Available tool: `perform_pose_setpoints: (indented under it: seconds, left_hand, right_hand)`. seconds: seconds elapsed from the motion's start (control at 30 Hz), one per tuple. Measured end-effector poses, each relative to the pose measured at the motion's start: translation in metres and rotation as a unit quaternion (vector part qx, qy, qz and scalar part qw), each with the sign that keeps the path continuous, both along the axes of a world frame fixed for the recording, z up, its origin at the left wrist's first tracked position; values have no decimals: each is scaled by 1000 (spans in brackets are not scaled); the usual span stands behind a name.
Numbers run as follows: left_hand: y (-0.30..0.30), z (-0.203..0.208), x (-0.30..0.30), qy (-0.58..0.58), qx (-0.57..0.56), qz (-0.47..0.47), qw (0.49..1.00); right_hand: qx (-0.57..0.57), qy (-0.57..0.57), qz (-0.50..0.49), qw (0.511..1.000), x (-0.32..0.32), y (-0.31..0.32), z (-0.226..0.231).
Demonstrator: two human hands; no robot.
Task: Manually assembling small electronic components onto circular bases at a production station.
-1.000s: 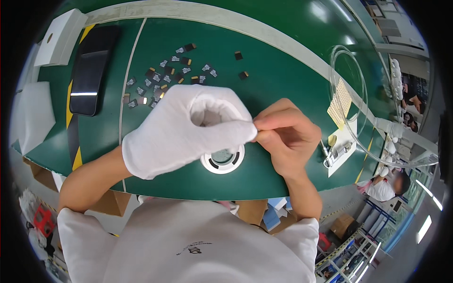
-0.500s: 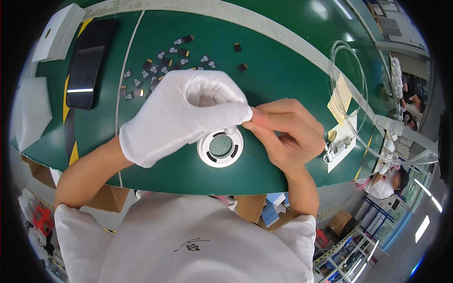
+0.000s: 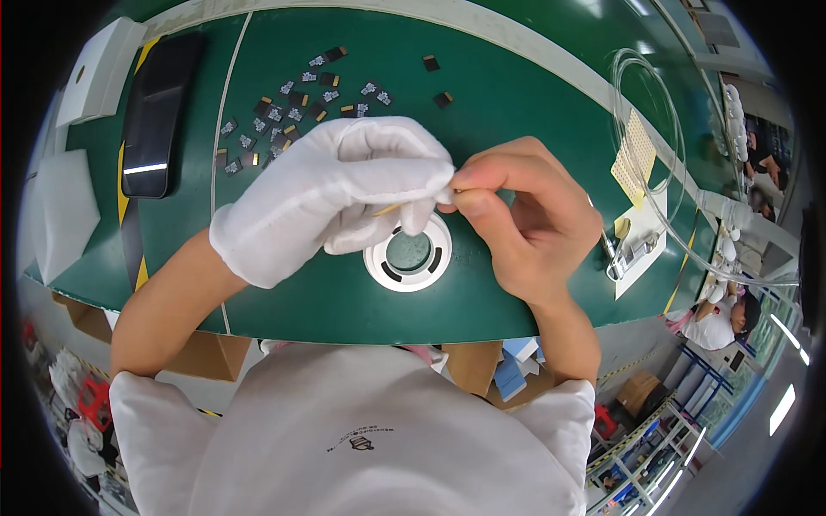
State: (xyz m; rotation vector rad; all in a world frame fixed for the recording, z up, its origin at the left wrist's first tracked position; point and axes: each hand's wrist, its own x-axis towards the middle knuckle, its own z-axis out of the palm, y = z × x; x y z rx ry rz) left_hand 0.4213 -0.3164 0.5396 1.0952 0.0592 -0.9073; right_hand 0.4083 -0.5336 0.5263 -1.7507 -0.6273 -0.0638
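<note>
My left hand point(image 3: 335, 193), in a white glove, is closed in a pinch above the green table. A thin yellowish sliver point(image 3: 389, 209) shows between its fingers; its kind is unclear. Bare, my right hand point(image 3: 529, 215) meets the glove's fingertips, thumb and forefinger pinched on something tiny and yellowish that I cannot make out. Beneath the glove lies a white ring-shaped stand point(image 3: 372, 261) with black slots and a see-through middle. Beyond my left hand, several small black memory cards point(image 3: 287, 87) lie scattered, some showing gold contacts, others white print. The glove hides part of the stand.
Two more memory cards point(image 3: 431, 63) lie apart at the far middle. On the left are a black phone-like slab point(image 3: 157, 112), a white box point(image 3: 101, 73) and a white foam block point(image 3: 64, 211). At right are a dotted yellowish sheet point(image 3: 635, 155), a clipboard point(image 3: 638, 267) and coiled clear tubing point(image 3: 618, 95).
My gloved hand has turned, and its lower fingers have spread, bringing the yellowish sliver into sight. My right thumb and forefinger have shifted slightly upward. The whole view has shifted a little.
</note>
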Motion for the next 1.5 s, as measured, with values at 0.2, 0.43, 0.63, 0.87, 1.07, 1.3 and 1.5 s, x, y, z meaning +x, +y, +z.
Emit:
perform_pose_setpoints:
  seconds: [0.2, 0.43, 0.63, 0.87, 1.07, 1.3, 1.5]
  left_hand:
    - [-1, -1, 1, 53, -46, 4, 997]
    - [-2, 0, 1, 64, -57, 11, 996]
    - [-2, -5, -2, 54, -64, 19, 996]
    - [-13, -9, -14, -14, -55, 100, 993]
    - [-14, -11, -17, -37, -57, 108, 992]
    - [-13, -14, -16, -39, -66, 100, 992]
    - [-12, -12, -15, -31, -62, 97, 993]
  right_hand:
    - [-25, -69, -15, 997, 1, 2, -1]
    - [-66, -175, -65, 980, -1, 8, -7]
    - [-82, -185, -67, 977, -3, 12, -8]
    - [-52, -208, -81, 973, 2, 17, -11]
    - [-55, -134, -113, 983, 1, 18, -15]
    - [-47, -135, -108, 984, 2, 18, -16]
    - [-47, -144, -105, 983, 3, 18, -16]
